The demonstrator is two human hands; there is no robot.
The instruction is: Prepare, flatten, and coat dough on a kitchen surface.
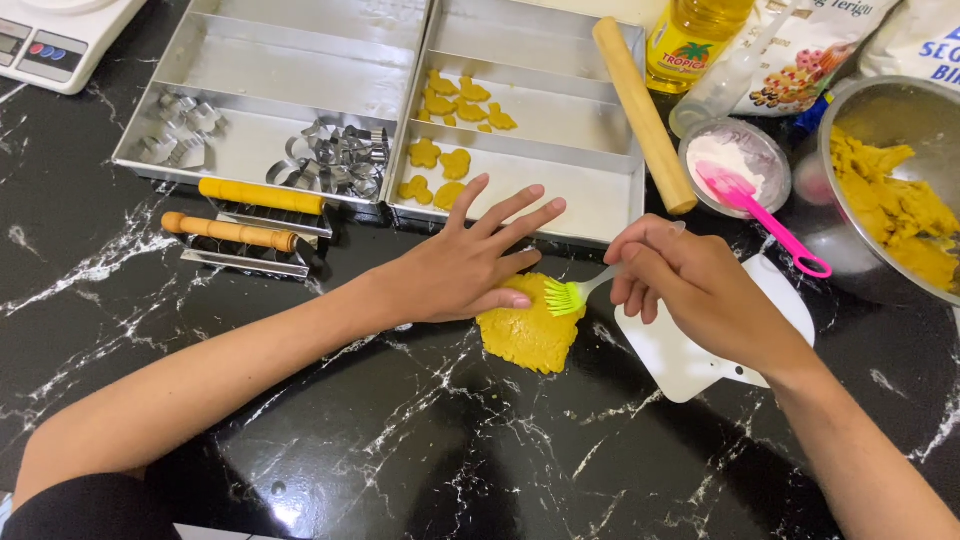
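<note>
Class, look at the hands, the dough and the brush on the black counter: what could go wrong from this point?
1. The left hand lies flat on the yellow dough; pressing might thin or tear that edge.
2. The right hand works the green brush on the dough; hard strokes could mark the soft surface.
3. The rolling pin rests across the tray rim and might roll off.

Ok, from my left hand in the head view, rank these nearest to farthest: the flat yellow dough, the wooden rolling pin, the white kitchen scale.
1. Flat yellow dough, under the left hand.
2. Wooden rolling pin, up to the right, across the tray.
3. White kitchen scale, far top-left corner.
</note>
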